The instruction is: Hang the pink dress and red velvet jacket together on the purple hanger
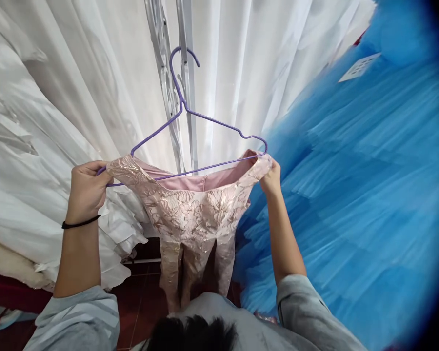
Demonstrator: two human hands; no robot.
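Note:
A pale pink dress (197, 209) with a raised, shiny floral pattern hangs in front of me on a purple hanger (212, 118). My left hand (89, 187), with a black band at the wrist, is closed round one shoulder of the dress and the hanger's left end. At the other shoulder, my right hand (271, 176) pinches the fabric close to the hanger's right end. The hanger's hook points up beside a silver metal stand. Below the bodice, the skirt falls in separate folds toward the floor. The fingertips of both hands are partly hidden.
White gowns (40, 122) hang on the left, before a white curtain (234, 58). A large blue tulle gown (351, 185) fills the right side, with a white tag (359, 67) near its top. The ornate metal stand (188, 97) rises behind the hanger. Dark red tiles (141, 302) cover the floor.

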